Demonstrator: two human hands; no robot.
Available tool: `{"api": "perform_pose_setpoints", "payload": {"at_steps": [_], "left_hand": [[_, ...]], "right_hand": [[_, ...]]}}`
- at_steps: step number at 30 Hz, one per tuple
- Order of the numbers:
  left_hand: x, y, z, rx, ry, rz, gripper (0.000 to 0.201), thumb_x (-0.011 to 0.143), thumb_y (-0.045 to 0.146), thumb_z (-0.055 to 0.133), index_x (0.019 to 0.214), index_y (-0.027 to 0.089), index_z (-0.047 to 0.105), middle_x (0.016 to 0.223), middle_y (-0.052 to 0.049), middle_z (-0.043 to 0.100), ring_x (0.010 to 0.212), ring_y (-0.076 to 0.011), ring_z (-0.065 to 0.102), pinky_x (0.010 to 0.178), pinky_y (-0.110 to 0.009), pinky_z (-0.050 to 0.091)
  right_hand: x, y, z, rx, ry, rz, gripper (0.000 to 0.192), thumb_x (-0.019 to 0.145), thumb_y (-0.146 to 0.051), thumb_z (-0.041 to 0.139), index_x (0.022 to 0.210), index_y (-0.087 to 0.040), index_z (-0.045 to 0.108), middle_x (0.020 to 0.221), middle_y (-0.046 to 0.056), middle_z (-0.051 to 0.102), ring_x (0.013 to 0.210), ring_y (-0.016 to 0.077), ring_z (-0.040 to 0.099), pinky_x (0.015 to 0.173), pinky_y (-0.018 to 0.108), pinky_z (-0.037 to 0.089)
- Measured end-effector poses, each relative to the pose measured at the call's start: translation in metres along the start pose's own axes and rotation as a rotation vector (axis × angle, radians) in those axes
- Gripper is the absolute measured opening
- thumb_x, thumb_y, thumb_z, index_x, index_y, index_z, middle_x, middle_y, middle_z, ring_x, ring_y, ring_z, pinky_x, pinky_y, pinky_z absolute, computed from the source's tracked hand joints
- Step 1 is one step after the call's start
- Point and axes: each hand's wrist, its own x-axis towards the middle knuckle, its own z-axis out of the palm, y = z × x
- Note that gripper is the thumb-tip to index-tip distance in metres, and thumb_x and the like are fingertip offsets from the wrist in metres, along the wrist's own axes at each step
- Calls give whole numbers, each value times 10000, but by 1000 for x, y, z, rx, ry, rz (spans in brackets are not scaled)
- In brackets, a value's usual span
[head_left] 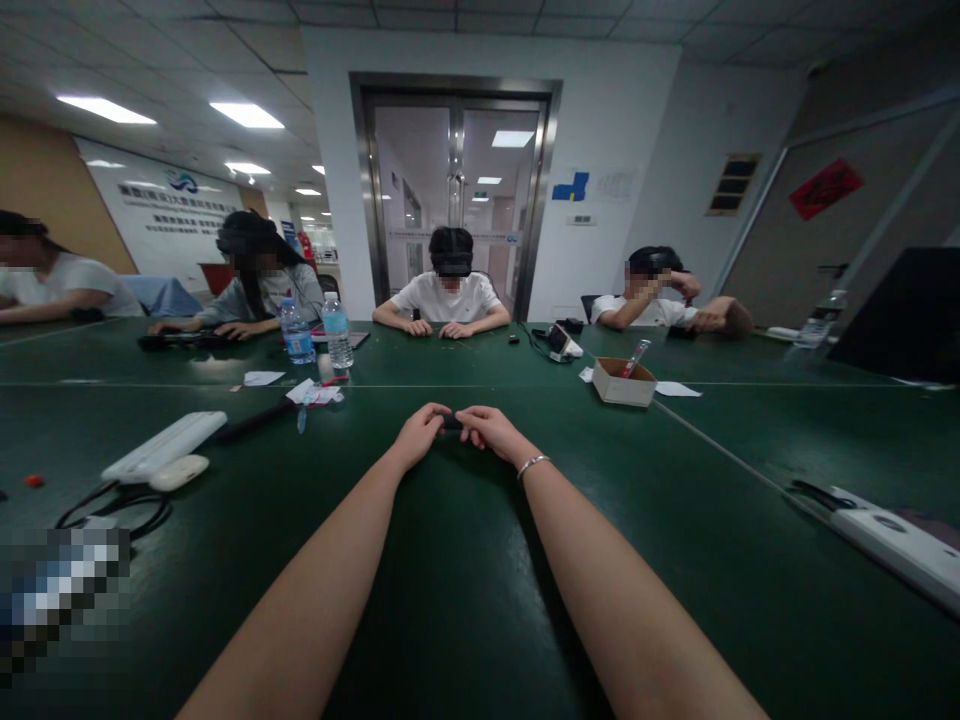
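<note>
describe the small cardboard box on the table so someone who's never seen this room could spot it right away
Start at the long dark green table and look past the person's right hand, toward the far right. There sits a small open cardboard box with white paper slips beside it. It is the only box on the table, and a red-tipped stick leans out of it.

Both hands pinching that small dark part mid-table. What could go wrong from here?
1. The small dark part is nearly hidden between the left hand and right hand; if it slips, it may be hard to spot on the dark green table.
2. The bracelet might snag.
</note>
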Motion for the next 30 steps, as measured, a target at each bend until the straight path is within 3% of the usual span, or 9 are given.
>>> {"api": "perform_pose_setpoints", "payload": {"at_steps": [2,6,9,11,15,20,24,28,30], "left_hand": [[-1,1,0,7,-7,6,239,786,225,410,948,166,575,794,-18,581,684,-122,527,624,-227,410],[-2,0,0,8,-5,54,228,802,267,441,964,174,571,812,-19,597,695,-124,541,662,-237,422],[0,-5,0,6,-20,81,221,806,282,458,965,180,573,838,-24,603,716,-126,549,673,-241,428],[0,-7,0,6,-24,86,221,810,276,456,977,183,567,824,-21,599,711,-124,549,669,-241,428],[1,-8,-1,4,9,77,223,809,277,459,986,187,560,763,-7,580,688,-121,541,641,-234,415],[0,-7,0,-13,-5,55,228,818,263,437,1001,177,545,789,-23,574,717,-130,549,587,-221,407],[1,-7,1,-24,8,46,228,815,250,436,1001,172,543,794,-27,572,705,-127,552,577,-220,411],[0,-5,2,-30,15,56,223,811,242,438,992,166,544,775,-24,573,664,-118,543,556,-214,408],[-1,-4,2,-33,19,48,223,815,234,427,995,164,541,761,-20,569,648,-112,538,552,-210,405]], "right_hand": [[-1,0,-1,-10,-24,-25,173,757,-151,628,919,-118,577,659,-3,600,367,19,455,320,105,359],[0,0,-1,-17,-89,-42,513,671,-121,704,1121,-215,476,814,-15,599,455,42,542,406,138,463],[2,1,1,-131,-62,-5,296,805,-274,597,1065,-167,502,677,-8,588,393,50,494,326,131,402],[2,2,1,-167,-55,-14,202,830,-266,562,990,-149,523,704,8,598,374,35,470,306,121,374],[2,2,0,-81,-79,-74,465,693,-151,705,1081,-219,457,989,28,582,469,34,552,409,147,483],[2,2,1,-100,-29,-11,225,827,-277,569,1005,-159,501,761,24,593,390,45,504,318,136,418],[1,1,0,-16,-68,-59,442,704,-151,694,1085,-210,476,883,10,594,471,43,556,419,147,492],[1,1,-2,-25,-56,15,253,826,-286,569,1026,-154,487,690,6,591,405,58,520,344,142,440],[1,1,-1,-34,-77,-14,301,773,-229,633,1027,-169,482,734,2,599,395,43,506,335,129,424]]}}
